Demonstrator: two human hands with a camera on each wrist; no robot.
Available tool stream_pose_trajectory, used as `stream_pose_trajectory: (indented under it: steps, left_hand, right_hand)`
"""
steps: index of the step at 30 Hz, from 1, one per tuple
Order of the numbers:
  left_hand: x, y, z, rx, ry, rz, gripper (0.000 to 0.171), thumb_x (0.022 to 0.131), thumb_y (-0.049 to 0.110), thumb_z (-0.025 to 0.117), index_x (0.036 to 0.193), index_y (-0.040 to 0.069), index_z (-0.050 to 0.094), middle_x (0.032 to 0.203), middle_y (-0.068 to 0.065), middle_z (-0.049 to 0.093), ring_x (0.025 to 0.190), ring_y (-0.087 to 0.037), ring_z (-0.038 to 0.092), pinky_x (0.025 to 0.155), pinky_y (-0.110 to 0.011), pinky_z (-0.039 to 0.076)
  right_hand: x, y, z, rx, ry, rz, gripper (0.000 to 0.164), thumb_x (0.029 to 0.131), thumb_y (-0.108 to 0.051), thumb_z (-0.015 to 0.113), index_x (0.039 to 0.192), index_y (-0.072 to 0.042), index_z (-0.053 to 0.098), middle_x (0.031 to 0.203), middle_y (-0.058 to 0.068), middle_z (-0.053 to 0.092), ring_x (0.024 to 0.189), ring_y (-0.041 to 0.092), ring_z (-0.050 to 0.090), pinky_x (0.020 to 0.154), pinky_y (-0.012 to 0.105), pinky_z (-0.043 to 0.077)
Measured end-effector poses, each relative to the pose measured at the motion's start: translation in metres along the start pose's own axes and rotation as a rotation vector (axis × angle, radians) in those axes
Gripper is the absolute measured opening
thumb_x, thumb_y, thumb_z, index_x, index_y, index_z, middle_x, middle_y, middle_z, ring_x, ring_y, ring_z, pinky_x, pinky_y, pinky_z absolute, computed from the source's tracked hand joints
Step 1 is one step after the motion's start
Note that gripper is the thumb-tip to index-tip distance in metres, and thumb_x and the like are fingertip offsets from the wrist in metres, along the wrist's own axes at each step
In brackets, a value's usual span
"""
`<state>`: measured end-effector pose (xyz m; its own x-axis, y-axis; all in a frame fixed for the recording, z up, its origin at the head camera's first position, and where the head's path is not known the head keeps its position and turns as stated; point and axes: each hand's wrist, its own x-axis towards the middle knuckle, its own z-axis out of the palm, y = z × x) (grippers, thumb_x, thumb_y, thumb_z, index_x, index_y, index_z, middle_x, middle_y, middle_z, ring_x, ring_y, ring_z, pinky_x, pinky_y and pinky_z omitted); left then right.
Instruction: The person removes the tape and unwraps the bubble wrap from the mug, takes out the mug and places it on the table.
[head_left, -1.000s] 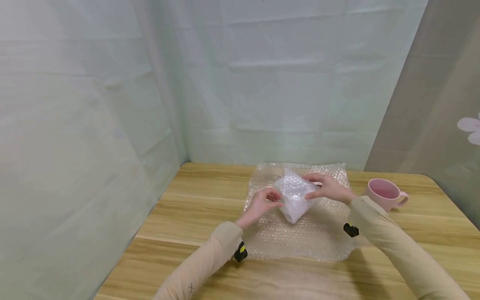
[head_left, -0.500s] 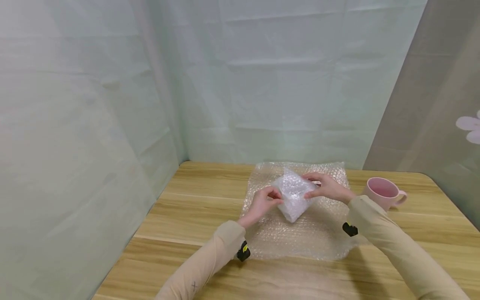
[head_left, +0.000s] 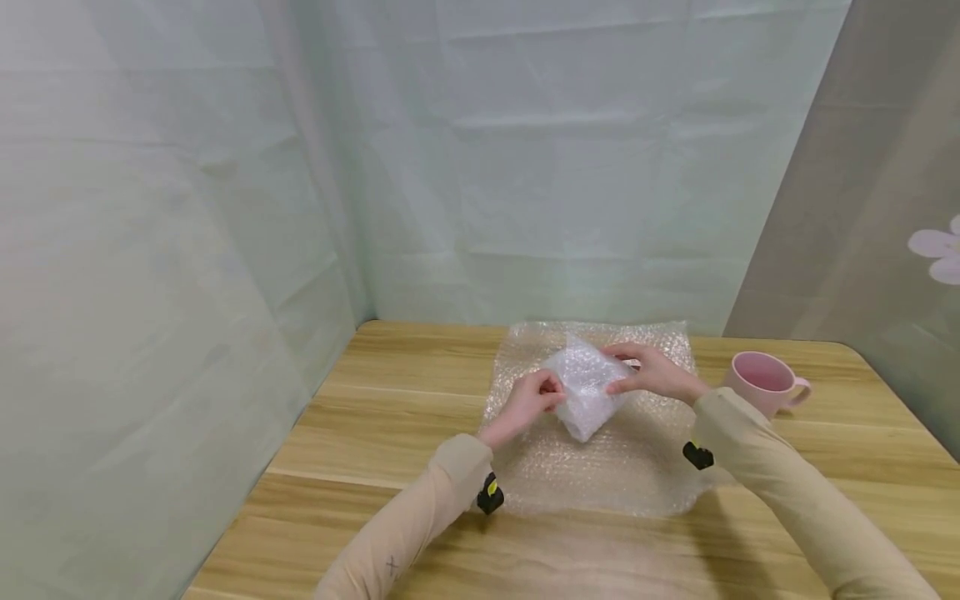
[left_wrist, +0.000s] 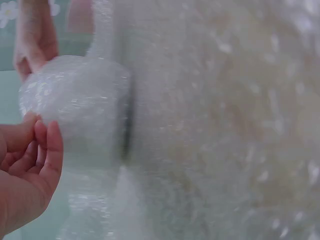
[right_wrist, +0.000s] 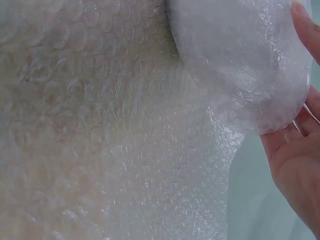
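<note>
A rounded bundle [head_left: 588, 387] wrapped in bubble wrap sits on a flat bubble wrap sheet [head_left: 592, 483] in the head view; what is inside is hidden. My left hand [head_left: 527, 402] is at its left side, where thumb and fingertips pinch the wrap's edge. In the left wrist view this hand [left_wrist: 35, 175] has its thumb pressed against the index finger at the bundle [left_wrist: 80, 95]. From the right, my right hand [head_left: 654, 372] holds the bundle between thumb and fingers. The right wrist view has that hand [right_wrist: 297, 155] cupped around the bundle's rounded side [right_wrist: 240, 60].
A pink mug [head_left: 767, 385] stands right of the sheet, close to the right sleeve [head_left: 795, 479], its handle pointing right. Everything rests on a wood-grain table [head_left: 360, 433]. Pale cloth curtains [head_left: 570, 167] hang behind the table and on its left.
My left thumb and fingers have come together from a spread pose into a pinch on the wrap. The right hand keeps its hold, and the bundle stays in place.
</note>
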<state>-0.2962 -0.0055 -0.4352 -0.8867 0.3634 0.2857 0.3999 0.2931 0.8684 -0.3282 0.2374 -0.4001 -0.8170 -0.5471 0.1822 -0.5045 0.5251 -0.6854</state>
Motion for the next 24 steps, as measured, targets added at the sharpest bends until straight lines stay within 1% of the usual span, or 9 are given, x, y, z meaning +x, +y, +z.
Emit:
stream_pose_trajectory:
  steps: [4,7,9,12,14,16,19,21,24]
  left_hand:
    - [0.004,0.007,-0.008,-0.013,-0.080,-0.039,0.009,0.081,-0.004,0.064,0.078,-0.001,0.056,0.068,-0.003,0.055,0.058,-0.014,0.053,0.057,-0.032,0.051]
    - [0.004,0.012,-0.013,-0.033,-0.115,-0.065,0.008,0.081,-0.004,0.064,0.078,-0.002,0.056,0.068,-0.003,0.054,0.061,-0.020,0.055,0.058,-0.031,0.051]
    - [0.000,0.020,-0.016,-0.049,-0.126,-0.074,0.007,0.081,-0.005,0.063,0.079,-0.005,0.056,0.069,-0.007,0.055,0.064,-0.027,0.056,0.059,-0.034,0.051]
    - [-0.007,0.035,-0.020,-0.069,-0.138,-0.092,0.007,0.081,-0.007,0.061,0.082,-0.011,0.055,0.073,-0.018,0.057,0.069,-0.038,0.056,0.063,-0.041,0.051]
    - [-0.006,0.034,-0.021,-0.096,-0.134,-0.122,0.008,0.081,-0.007,0.062,0.082,-0.011,0.056,0.073,-0.017,0.057,0.068,-0.035,0.057,0.063,-0.040,0.051]
    - [-0.003,0.029,-0.021,-0.135,-0.142,-0.174,0.008,0.080,-0.006,0.063,0.084,-0.009,0.056,0.072,-0.012,0.057,0.064,-0.027,0.057,0.061,-0.035,0.051]
    - [0.004,0.021,-0.022,-0.247,-0.159,-0.259,0.008,0.080,-0.006,0.063,0.084,-0.007,0.056,0.070,-0.003,0.055,0.059,-0.013,0.052,0.057,-0.025,0.049]
    - [0.006,0.025,-0.026,-0.304,-0.172,-0.308,0.008,0.081,-0.007,0.061,0.085,-0.007,0.055,0.070,-0.003,0.054,0.058,-0.013,0.051,0.057,-0.025,0.047]
    - [0.009,0.028,-0.030,-0.368,-0.178,-0.332,0.007,0.081,-0.007,0.060,0.086,-0.006,0.055,0.072,-0.004,0.054,0.058,-0.012,0.049,0.057,-0.024,0.045]
  right_hand:
    - [0.000,-0.002,-0.001,0.010,0.000,0.015,0.068,0.072,-0.023,0.077,0.126,0.004,0.047,0.124,0.020,0.048,0.113,0.035,0.042,0.092,0.051,0.033]
    - [0.000,-0.003,-0.001,0.024,-0.005,0.017,0.067,0.073,-0.022,0.077,0.126,0.004,0.046,0.124,0.021,0.047,0.114,0.035,0.041,0.093,0.051,0.033]
    - [0.000,-0.003,0.000,0.033,-0.014,0.020,0.067,0.073,-0.021,0.076,0.127,0.005,0.045,0.125,0.021,0.047,0.115,0.035,0.041,0.093,0.051,0.033]
    - [-0.001,-0.002,0.001,0.043,-0.024,0.023,0.068,0.073,-0.022,0.076,0.127,0.004,0.045,0.125,0.021,0.046,0.115,0.035,0.040,0.093,0.051,0.032]
    - [-0.001,-0.002,0.001,0.040,-0.020,0.012,0.068,0.072,-0.022,0.077,0.127,0.005,0.046,0.125,0.021,0.047,0.114,0.035,0.041,0.093,0.050,0.033]
    - [-0.001,-0.003,0.001,0.038,-0.011,-0.004,0.068,0.072,-0.020,0.078,0.126,0.005,0.046,0.124,0.021,0.048,0.114,0.035,0.042,0.092,0.050,0.034]
    - [0.000,-0.003,0.000,0.025,-0.004,-0.024,0.066,0.071,-0.018,0.078,0.125,0.006,0.047,0.122,0.022,0.049,0.113,0.036,0.042,0.092,0.050,0.034]
    - [0.000,-0.004,0.000,0.023,-0.003,-0.031,0.066,0.071,-0.018,0.078,0.124,0.007,0.047,0.122,0.023,0.049,0.113,0.036,0.042,0.092,0.051,0.033]
    - [0.000,-0.002,-0.001,0.017,-0.004,-0.030,0.066,0.072,-0.019,0.077,0.124,0.007,0.047,0.122,0.023,0.049,0.113,0.037,0.042,0.092,0.051,0.033]
